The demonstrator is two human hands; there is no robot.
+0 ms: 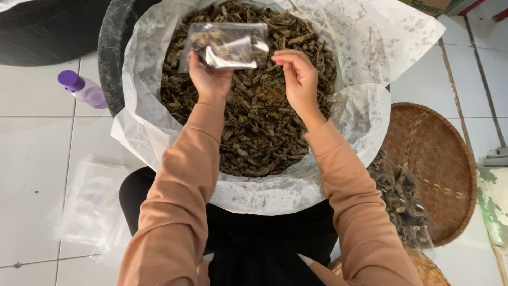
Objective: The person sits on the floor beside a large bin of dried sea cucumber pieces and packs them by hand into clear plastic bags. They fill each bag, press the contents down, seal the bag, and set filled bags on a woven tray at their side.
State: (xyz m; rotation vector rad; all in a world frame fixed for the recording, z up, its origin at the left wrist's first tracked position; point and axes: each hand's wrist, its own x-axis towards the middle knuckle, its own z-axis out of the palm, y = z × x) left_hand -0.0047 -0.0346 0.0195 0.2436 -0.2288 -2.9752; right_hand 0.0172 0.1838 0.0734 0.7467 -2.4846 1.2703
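Left hand: raised over the tub, fingers closed on the lower edge of a small clear plastic pouch; pouch held roughly flat, part-filled with dark dried pieces, one shiny flap folded back near its middle. Right hand: just right of the pouch, fingers curled and pinched together at the tips beside the pouch's right edge; cannot tell whether a piece sits between the fingertips or whether they touch the plastic. Both forearms in tan sleeves, running down toward the camera.

Landmark: the big round tub, dark-walled, lined with white paper that is spotted and greasy and hangs over the rim all round. Inside the tub: a deep heap of dark brown dried strips, crinkled, filling the liner; pouch and both hands sit above the far half of this heap.

Left of the tub, on the white tiled floor: a small bottle with a purple cap, lying tilted, just beside the tub wall; nearer the camera on the same side, a loose stack of empty clear bags.

Right of the tub: a round woven tray, brown, partly tucked under the paper overhang; on its near edge, clear bags already filled with dried strips. Beyond the tub at far right, a corner of a cardboard box. At far left beyond the tub, a second dark rounded container, only partly in view.
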